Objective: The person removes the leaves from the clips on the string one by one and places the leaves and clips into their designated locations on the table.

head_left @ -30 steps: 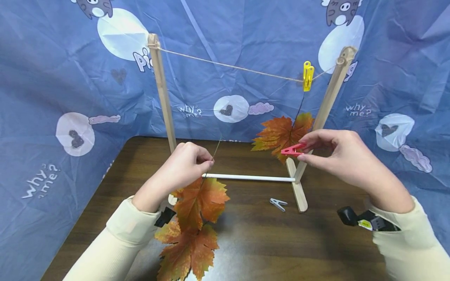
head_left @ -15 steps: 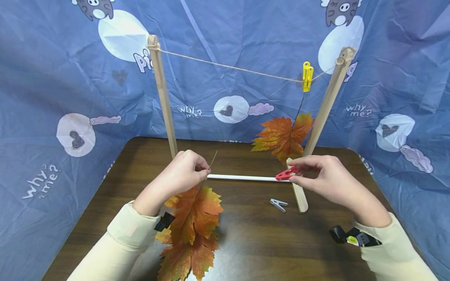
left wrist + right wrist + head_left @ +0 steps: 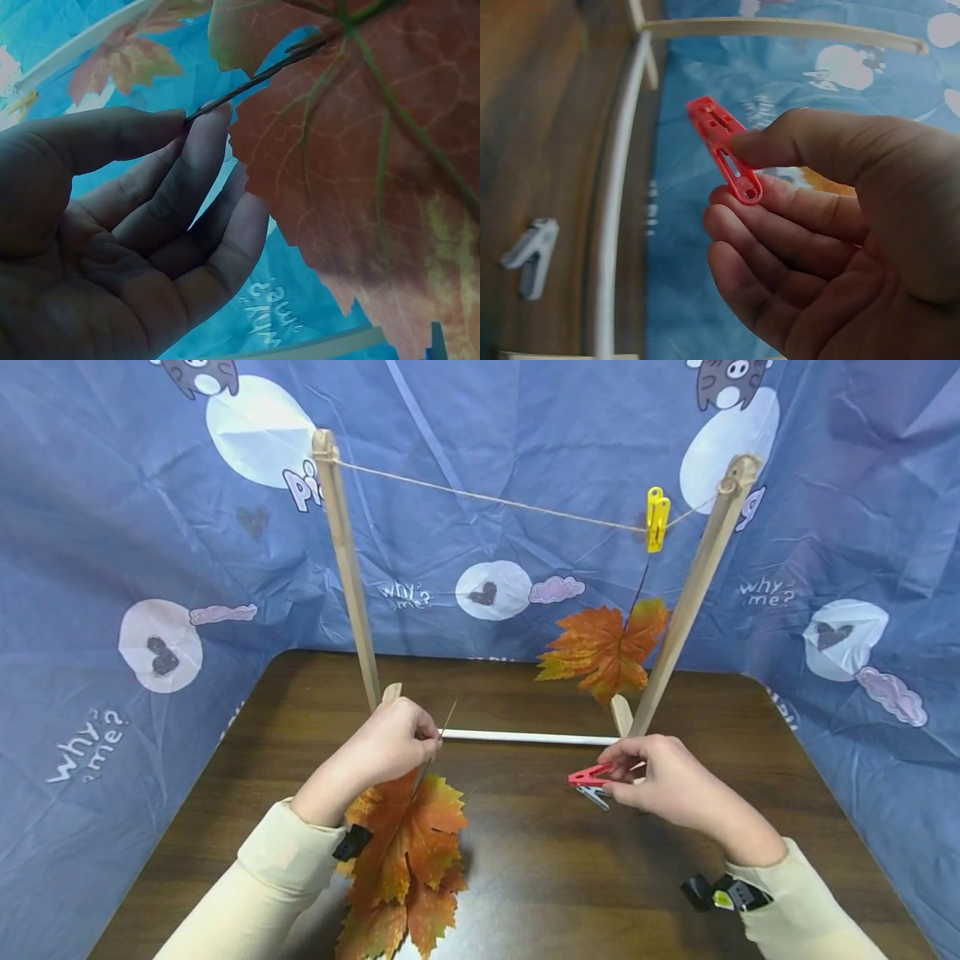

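Note:
My left hand [image 3: 390,747] pinches the thin stem of an orange artificial maple leaf [image 3: 408,835] between thumb and forefinger. The leaf hangs below the hand and overlaps another orange leaf [image 3: 431,914] lower down. In the left wrist view the stem [image 3: 262,77] runs from the fingertips to the leaf's base. My right hand [image 3: 660,785] holds a red clothespin [image 3: 724,146] between thumb and fingers. Seen from the head, that clothespin overlaps a grey clothespin [image 3: 596,798] lying on the table.
A wooden frame stands at the back, with a left post [image 3: 348,568], a right post [image 3: 693,602] and a white crossbar [image 3: 525,737]. On its string [image 3: 487,500], a yellow clothespin [image 3: 656,520] holds a hanging maple leaf [image 3: 603,647]. A blue printed cloth [image 3: 480,435] covers the background.
My right hand has come down and leftward with the red clothespin, from beside the hanging leaf to over the grey clothespin. My left hand has lowered slightly, still pinching the stem.

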Demonstrator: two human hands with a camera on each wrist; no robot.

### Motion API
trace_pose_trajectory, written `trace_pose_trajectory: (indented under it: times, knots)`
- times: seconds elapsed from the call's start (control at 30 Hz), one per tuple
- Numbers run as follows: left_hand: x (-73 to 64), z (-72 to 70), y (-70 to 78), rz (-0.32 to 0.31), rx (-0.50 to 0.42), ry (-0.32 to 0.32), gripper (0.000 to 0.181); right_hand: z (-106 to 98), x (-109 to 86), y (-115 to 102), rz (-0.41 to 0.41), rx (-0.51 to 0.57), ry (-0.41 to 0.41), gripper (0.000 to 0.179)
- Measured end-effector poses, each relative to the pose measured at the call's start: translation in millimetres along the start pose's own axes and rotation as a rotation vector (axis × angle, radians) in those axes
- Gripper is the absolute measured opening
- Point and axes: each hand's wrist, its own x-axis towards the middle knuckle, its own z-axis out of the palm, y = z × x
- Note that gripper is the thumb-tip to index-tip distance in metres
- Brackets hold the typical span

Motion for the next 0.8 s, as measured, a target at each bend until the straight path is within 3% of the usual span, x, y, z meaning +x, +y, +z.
trace_pose_trajectory:
  times: [0.37,0.63,0.8]
  knots:
    - [-2.1,13.2,-8.1,-0.083,0.028,-0.054,0.023,25,-0.8,26,0.012,-0.072,-0.049,0.019]
    - [-2.2,22.5,-16.7,-0.130,0.071,-0.093,0.023,42,-1.5,40,0.066,-0.065,-0.063,0.021]
    - [-0.6,31.5,-24.5,-0.180,0.047,-0.122,0.027,53,-2.0,48,0.108,-0.094,-0.058,0.017]
